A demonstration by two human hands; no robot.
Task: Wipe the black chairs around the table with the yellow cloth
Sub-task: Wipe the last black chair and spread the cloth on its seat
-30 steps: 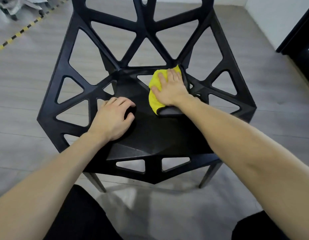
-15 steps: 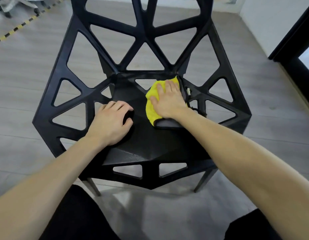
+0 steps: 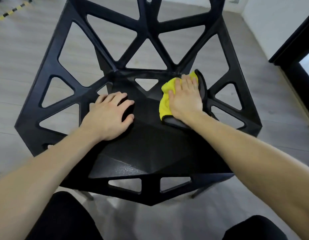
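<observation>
In the middle of the frame sits a black plastic chair (image 3: pixel 150 153) with triangle cutouts all over its back and arms, seen from above on a grey wood-look floor (image 3: pixel 20 66). The right hand (image 3: pixel 185 97) is flat, fingers together, pressing a yellow cloth with a grey underside and dark trim (image 3: pixel 165 103) onto the back right corner of the seat, right of centre. The left hand (image 3: pixel 110 116) just rests on the seat's left side, fingers loosely curled, holding nothing. Black and yellow striped tape (image 3: pixel 10 13) runs across the upper left.
</observation>
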